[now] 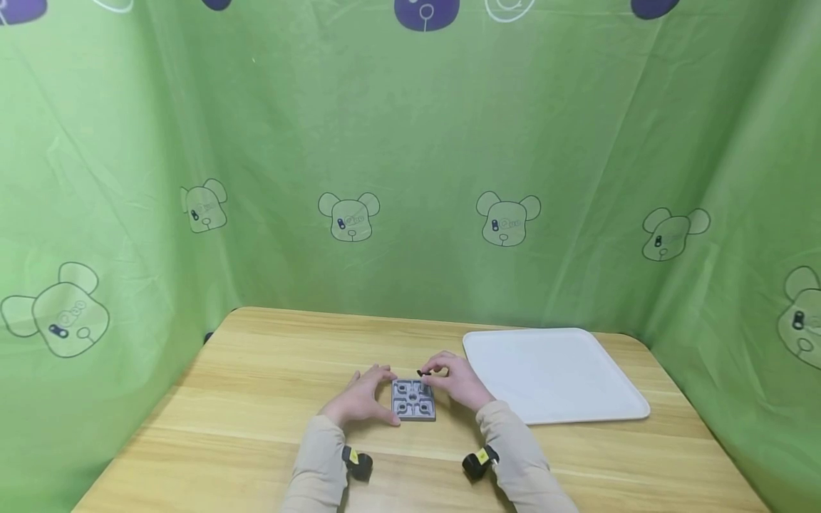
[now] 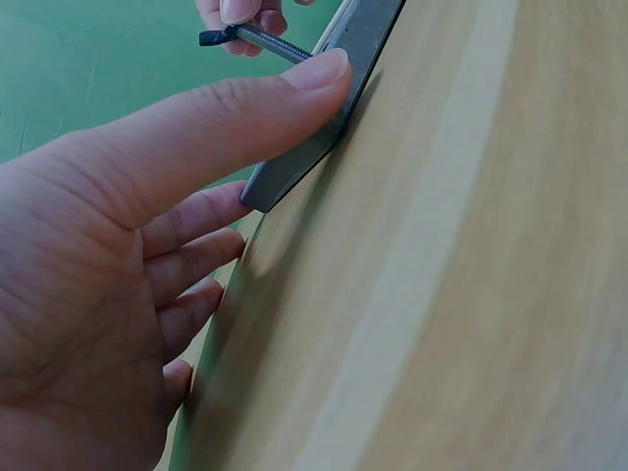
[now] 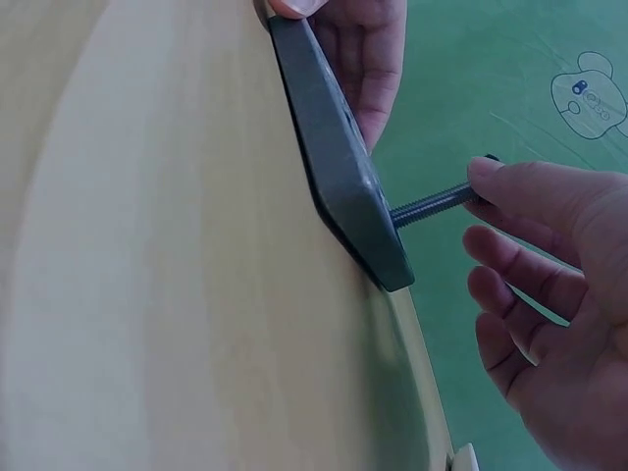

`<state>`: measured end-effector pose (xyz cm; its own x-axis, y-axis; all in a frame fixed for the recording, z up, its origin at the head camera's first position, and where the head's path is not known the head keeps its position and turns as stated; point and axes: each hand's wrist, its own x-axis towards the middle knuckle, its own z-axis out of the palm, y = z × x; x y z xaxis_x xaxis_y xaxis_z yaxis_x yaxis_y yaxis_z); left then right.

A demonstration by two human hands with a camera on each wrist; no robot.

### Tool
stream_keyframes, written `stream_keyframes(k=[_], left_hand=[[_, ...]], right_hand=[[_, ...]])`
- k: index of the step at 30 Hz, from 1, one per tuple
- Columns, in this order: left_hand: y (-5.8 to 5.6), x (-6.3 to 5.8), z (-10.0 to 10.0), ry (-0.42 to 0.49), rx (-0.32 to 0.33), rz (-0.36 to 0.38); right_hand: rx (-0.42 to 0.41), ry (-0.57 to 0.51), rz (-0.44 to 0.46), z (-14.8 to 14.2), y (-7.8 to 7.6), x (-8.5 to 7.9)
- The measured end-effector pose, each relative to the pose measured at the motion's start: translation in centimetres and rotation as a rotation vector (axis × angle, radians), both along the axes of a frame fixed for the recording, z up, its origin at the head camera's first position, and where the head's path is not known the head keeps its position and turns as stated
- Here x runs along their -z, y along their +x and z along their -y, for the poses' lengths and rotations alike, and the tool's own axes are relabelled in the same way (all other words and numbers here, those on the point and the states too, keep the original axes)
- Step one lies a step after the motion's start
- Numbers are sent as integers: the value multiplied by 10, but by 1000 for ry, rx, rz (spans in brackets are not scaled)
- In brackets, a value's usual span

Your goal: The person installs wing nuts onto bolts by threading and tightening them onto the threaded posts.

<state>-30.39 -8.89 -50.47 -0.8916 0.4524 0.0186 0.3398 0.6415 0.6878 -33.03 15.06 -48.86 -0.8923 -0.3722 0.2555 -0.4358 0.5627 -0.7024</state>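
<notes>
Fingers of the right hand are pinching a black-headed bolt at the upper-right corner of a grey block, lower centre of the frame. The left hand is bracing its left side between thumb and forefinger. They're apparently working the bolt in or out; next, steady alignment is probably mattering most. A white tray is lying on the worktop at lower right. Lettering on the green curtain is showing too small to read.
</notes>
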Motion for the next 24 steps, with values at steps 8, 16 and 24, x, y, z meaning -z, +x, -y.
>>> stream_keyframes(k=[8,16,24], left_hand=[[0,-1,0,9,1,-2],[-1,0,0,1,3,-2],[-2,1,0,-8,0,-3]], right_hand=[[55,3,10,3,0,2],[69,14,-19,6,2,3],[39,-41,52,1,0,4]])
